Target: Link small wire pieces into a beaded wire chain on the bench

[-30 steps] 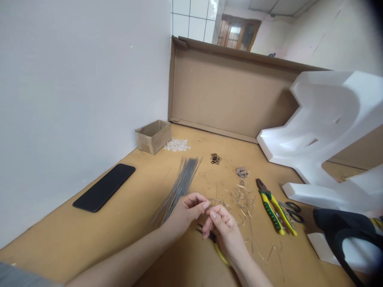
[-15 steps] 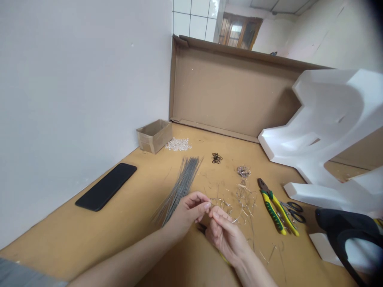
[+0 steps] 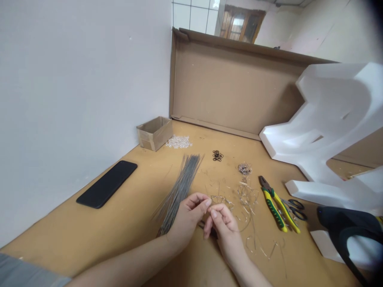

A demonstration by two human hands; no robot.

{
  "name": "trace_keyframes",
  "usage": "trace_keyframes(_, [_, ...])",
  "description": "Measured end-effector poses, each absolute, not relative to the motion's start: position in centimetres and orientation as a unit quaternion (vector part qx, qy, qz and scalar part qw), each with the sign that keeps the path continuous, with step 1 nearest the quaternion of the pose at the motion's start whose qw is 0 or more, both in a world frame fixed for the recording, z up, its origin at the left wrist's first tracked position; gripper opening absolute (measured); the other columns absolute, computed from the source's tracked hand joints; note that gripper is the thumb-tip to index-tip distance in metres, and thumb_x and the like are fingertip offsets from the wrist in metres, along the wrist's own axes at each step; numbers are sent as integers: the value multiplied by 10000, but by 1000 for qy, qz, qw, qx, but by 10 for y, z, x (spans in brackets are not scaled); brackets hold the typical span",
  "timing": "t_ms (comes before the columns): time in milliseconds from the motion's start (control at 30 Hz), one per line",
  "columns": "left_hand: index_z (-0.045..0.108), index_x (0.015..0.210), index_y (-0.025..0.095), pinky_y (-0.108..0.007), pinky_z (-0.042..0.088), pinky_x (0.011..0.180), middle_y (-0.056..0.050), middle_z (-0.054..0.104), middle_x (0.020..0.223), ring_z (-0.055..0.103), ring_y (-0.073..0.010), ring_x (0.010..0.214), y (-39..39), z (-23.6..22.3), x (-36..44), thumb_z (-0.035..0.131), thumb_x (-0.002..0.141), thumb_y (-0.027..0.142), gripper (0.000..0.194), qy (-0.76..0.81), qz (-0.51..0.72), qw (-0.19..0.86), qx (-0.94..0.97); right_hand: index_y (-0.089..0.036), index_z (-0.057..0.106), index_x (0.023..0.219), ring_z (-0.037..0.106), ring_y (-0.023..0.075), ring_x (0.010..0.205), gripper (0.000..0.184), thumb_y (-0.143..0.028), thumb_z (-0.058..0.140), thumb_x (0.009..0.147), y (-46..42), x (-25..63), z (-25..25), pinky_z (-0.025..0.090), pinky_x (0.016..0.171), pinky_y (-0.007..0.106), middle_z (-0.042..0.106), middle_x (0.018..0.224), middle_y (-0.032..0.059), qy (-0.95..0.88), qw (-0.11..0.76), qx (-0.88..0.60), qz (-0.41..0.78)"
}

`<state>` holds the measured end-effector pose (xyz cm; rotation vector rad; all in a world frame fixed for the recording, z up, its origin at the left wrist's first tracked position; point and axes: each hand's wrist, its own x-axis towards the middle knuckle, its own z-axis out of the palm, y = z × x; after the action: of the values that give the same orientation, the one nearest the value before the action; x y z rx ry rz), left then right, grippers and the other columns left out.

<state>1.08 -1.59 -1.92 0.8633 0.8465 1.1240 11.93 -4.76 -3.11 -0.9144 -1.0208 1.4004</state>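
Note:
My left hand (image 3: 193,213) is closed in a pinch, thumb against forefinger, beside the bundle of straight grey wires (image 3: 182,185). Fingertips almost touching it, my right hand (image 3: 223,223) pinches too. Between them is a thin piece of wire, mostly hidden by the fingers. Partly covered beneath my right hand lies a dark-tipped tool, its kind unclear. Just beyond the hands are bent wire pieces (image 3: 223,200), and a looser tangle of wire (image 3: 247,195) lies to their right.
Yellow-green pliers (image 3: 273,205) and black-handled scissors (image 3: 296,209) lie at right. Further back are small black rings (image 3: 218,155), a coiled wire heap (image 3: 244,169), clear beads (image 3: 178,141) and a small cardboard box (image 3: 154,133). A black phone (image 3: 107,184) lies left; white foam (image 3: 335,115) stands right.
My right hand has turned and its fingers have lifted slightly, while the left stays nearly in place, still pinching. The view has tilted slightly.

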Motion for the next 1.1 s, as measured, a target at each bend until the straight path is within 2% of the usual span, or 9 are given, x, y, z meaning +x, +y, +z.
trace_keyframes(100, [539,708,155,-173,282,362,88,438,425,334,-35,334,-18,-17,14,658,676,403,277,351,491,718,347,-187,507,801,530,108,468,183,-352,486,874,-50,117,-32,411,525,235,599,536,-29,-495,571,-410,510])
trace_keyframes(233, [531,727,153,-182,291,336,118,326,353,286,-42,306,-18,-15,15,660,685,373,259,316,484,755,311,-192,506,830,556,121,549,158,-316,439,902,-52,117,-34,420,577,255,616,609,-12,-525,571,-413,477])
trace_keyframes(400, [498,699,164,-180,308,348,112,365,358,344,-48,292,-17,-21,13,638,716,363,244,293,472,751,356,-194,496,792,552,120,524,184,-336,444,897,-54,116,-31,414,562,252,602,575,-23,-524,570,-415,477])
trace_keyframes(533, [469,694,175,-171,295,364,96,432,387,376,-50,309,-19,-23,10,609,748,353,233,295,478,734,382,-197,486,765,522,111,471,202,-354,456,889,-54,115,-30,403,538,244,570,503,-42,-506,570,-398,510])
trace_keyframes(633, [484,685,163,-154,271,406,88,443,455,353,-27,377,-19,-21,9,644,722,325,231,304,489,733,362,-197,493,776,486,104,421,216,-385,463,879,-52,116,-30,384,503,236,569,490,-42,-471,562,-370,570])
trace_keyframes(833, [534,715,159,-162,236,432,84,425,477,307,-25,425,-17,-19,9,675,691,315,211,286,477,764,326,-198,492,725,356,72,330,232,-405,548,812,-48,119,-29,270,386,195,484,435,-69,-340,543,-308,704])
trace_keyframes(967, [558,737,156,-168,223,428,79,431,481,309,-27,430,-18,-21,10,676,691,303,194,278,478,767,326,-202,480,708,229,51,291,211,-371,561,804,-47,122,-30,220,363,188,405,391,-96,-285,530,-284,747])
trace_keyframes(1100, [555,730,155,-172,224,444,78,424,487,309,-30,442,-18,-23,11,673,695,308,197,287,481,761,328,-205,489,719,283,61,305,214,-389,556,806,-47,122,-31,235,378,193,434,406,-86,-313,530,-305,727])
